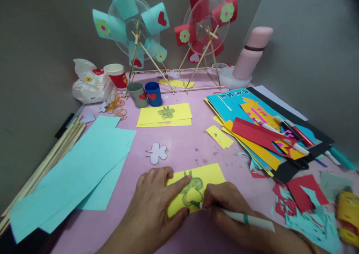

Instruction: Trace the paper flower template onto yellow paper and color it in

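- The right hand [226, 205] has its fingers closed around a white marker [252, 221], near the writing end, and this end meets the yellow paper beside the lower part of the drawing.
- The marker seems light and stiff; the best hold is low on the barrel, as here.
- The left hand [154, 198] grasps nothing: index finger and thumb are spread and press on the yellow paper, the other fingers are bent.
- This yellow paper [212, 173] lies flat on the pink table [179, 143], between both hands, with a green butterfly drawing [193, 189] on it.
- I judge it light, thin and easy to crease, and it could slide; it is better to press it flat near the edges, away from ink which may smear.
- Just beyond lies a white butterfly cutout [157, 153], probably delicate at its thin feelers; one should lift it by a wing.
- Farther, another yellow paper [179, 112] bears a similar butterfly.
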`<action>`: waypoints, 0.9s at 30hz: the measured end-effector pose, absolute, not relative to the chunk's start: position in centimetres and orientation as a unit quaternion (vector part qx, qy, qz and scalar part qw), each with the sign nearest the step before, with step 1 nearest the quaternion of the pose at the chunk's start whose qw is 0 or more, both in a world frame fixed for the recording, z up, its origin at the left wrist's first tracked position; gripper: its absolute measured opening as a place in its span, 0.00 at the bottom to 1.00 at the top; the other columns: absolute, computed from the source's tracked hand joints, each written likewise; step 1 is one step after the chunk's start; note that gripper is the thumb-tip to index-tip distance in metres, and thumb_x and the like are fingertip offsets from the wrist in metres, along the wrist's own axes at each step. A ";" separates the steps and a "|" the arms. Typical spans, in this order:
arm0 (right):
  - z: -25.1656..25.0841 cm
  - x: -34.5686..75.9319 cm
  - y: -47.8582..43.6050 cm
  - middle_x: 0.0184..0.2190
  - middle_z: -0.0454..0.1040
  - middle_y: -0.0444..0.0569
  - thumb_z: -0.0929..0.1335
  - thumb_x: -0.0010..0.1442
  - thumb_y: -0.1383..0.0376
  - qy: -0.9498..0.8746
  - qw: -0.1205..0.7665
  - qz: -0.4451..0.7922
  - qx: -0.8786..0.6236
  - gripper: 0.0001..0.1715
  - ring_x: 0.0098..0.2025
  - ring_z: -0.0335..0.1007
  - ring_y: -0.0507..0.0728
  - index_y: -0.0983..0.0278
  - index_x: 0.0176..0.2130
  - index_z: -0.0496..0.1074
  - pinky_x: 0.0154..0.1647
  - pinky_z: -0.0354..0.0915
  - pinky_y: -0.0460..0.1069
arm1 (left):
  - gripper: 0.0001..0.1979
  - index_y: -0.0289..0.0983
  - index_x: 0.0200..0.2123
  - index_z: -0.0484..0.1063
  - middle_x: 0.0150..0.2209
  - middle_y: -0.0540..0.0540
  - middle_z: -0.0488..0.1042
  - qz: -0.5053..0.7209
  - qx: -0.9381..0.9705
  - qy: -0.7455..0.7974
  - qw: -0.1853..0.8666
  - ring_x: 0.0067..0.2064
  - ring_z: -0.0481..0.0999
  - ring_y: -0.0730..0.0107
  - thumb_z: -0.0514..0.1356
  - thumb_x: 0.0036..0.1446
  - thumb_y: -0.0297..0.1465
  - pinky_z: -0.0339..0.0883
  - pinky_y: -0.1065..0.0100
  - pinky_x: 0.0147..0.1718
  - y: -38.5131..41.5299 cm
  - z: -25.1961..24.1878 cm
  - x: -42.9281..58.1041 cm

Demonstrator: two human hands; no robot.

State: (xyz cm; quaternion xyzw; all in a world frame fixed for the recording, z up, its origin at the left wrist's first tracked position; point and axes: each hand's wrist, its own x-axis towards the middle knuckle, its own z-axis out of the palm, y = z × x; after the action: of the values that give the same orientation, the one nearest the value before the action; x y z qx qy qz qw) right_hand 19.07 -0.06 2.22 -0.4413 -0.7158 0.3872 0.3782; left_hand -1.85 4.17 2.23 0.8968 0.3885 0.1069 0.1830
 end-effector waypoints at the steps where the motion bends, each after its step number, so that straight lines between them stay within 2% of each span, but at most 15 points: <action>1: 2.1 19.1 -0.1 0.18 0.59 0.36 0.59 0.48 0.74 -0.718 0.378 0.381 -0.442 0.09 0.19 0.56 0.48 0.60 0.26 0.60 0.22 0.53 0.43 | 0.28 0.55 0.57 0.60 0.46 0.45 0.61 0.107 0.897 0.387 0.184 0.46 0.61 0.54 0.61 0.53 0.36 0.56 0.52 0.41 4.2 2.2 -1.9; 11: 1.9 18.7 -0.1 0.17 0.56 0.35 0.59 0.51 0.74 -0.695 0.409 0.357 -0.472 0.09 0.17 0.52 0.47 0.59 0.28 0.59 0.20 0.50 0.42 | 0.29 0.55 0.57 0.59 0.46 0.45 0.60 0.105 0.899 0.386 0.179 0.46 0.61 0.54 0.61 0.52 0.34 0.56 0.53 0.41 4.2 2.1 -1.8; 19: 1.3 18.7 -0.1 0.21 0.63 0.37 0.59 0.53 0.73 -0.699 0.375 0.380 -0.476 0.08 0.21 0.59 0.48 0.60 0.29 0.60 0.23 0.52 0.43 | 0.28 0.55 0.57 0.59 0.47 0.45 0.60 0.111 0.901 0.378 0.181 0.47 0.60 0.53 0.60 0.53 0.34 0.55 0.52 0.41 4.2 2.0 -1.9; 27: 1.6 18.6 -0.1 0.21 0.64 0.38 0.60 0.53 0.73 -0.701 0.365 0.395 -0.469 0.08 0.22 0.60 0.48 0.60 0.28 0.60 0.24 0.53 0.43 | 0.29 0.54 0.56 0.59 0.46 0.45 0.60 0.120 0.901 0.378 0.174 0.46 0.61 0.54 0.61 0.52 0.33 0.56 0.53 0.41 4.2 2.1 -1.8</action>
State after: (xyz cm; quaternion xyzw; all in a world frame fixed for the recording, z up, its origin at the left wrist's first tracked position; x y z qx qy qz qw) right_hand 18.65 -0.08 1.62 -0.4687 -0.7008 0.3949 0.3650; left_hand -1.77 4.19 2.13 0.9014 0.3781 0.1198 0.1738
